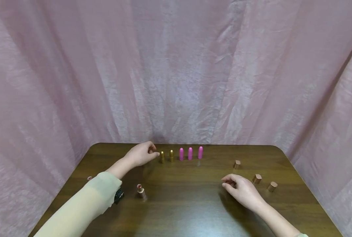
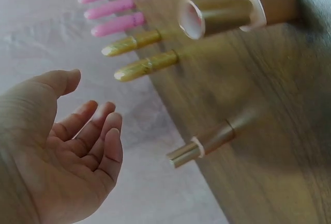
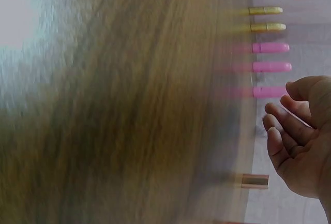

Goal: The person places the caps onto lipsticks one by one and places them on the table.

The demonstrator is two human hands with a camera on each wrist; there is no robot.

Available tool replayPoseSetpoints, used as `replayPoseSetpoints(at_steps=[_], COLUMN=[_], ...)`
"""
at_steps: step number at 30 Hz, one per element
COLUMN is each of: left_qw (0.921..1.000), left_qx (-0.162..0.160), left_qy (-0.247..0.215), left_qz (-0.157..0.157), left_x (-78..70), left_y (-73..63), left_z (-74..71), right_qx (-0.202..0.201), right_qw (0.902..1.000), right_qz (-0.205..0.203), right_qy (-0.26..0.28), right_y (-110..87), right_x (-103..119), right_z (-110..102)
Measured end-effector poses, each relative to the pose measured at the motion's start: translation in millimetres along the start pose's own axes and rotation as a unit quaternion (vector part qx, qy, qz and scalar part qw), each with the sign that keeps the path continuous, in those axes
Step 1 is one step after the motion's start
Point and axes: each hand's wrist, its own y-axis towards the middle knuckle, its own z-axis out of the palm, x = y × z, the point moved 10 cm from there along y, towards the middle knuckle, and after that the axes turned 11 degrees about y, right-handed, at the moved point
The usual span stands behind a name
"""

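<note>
My left hand (image 1: 140, 154) hovers over the back left of the table, fingers loosely bent and holding nothing. Its thumb tip comes near the left one of two upright gold bullet-shaped tubes (image 1: 162, 157); a gap shows between them in the left wrist view. Three pink bullet-shaped tubes (image 1: 190, 153) stand in the same row, to the right. An uncapped rose-gold lipstick tube (image 1: 140, 189) stands nearer, right of the left forearm. Another lipstick tube (image 2: 201, 146) shows in the left wrist view. My right hand (image 1: 242, 191), loosely curled around nothing, is above the table's right half, left of the rose-gold caps (image 1: 257, 178).
Three rose-gold caps stand spread over the right side of the brown wooden table (image 1: 182, 197). The rim of a small tube (image 1: 89, 178) peeks out beside the left sleeve (image 1: 90, 197). A pink curtain (image 1: 176, 72) hangs behind the table's back edge.
</note>
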Motion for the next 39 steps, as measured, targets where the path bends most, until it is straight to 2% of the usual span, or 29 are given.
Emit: replayPoseSetpoints(at_steps=[7, 11, 14, 19, 26, 30, 36, 39], left_qw=[0.9974, 0.9912, 0.9837, 0.9661, 0.9393, 0.929, 0.9248, 0.9202], left_qx=[-0.057, -0.096, -0.117, -0.139, -0.13, -0.125, -0.134, -0.145], left_qy=[0.021, 0.045, 0.072, 0.108, 0.167, 0.195, 0.202, 0.21], left_qz=[0.039, 0.079, 0.116, 0.189, 0.27, 0.289, 0.293, 0.297], left_x=[-26.2, -52.2, -74.7, -112.7, -152.2, -162.3, -173.5, -181.5], left_y=[-19.8, -33.5, -44.9, -67.9, -92.1, -101.2, -108.8, -112.2], left_z=[-19.8, -26.4, -23.3, -5.9, 30.8, 51.0, 74.1, 84.8], right_qx=[-0.019, -0.031, -0.039, -0.05, -0.046, -0.03, 0.011, 0.035], right_qw=[0.9997, 0.9989, 0.9983, 0.9971, 0.9956, 0.9947, 0.9914, 0.988], right_qz=[-0.004, -0.008, -0.004, -0.011, 0.0, 0.02, 0.051, 0.064], right_qy=[-0.015, -0.034, -0.044, -0.056, -0.082, -0.096, -0.12, -0.136], right_y=[3.3, 6.6, 11.1, 21.9, 41.7, 51.8, 62.8, 67.0], right_x=[-6, -8, -13, -18, -25, -32, -44, -51], right_z=[-19, -33, -43, -62, -78, -80, -73, -66])
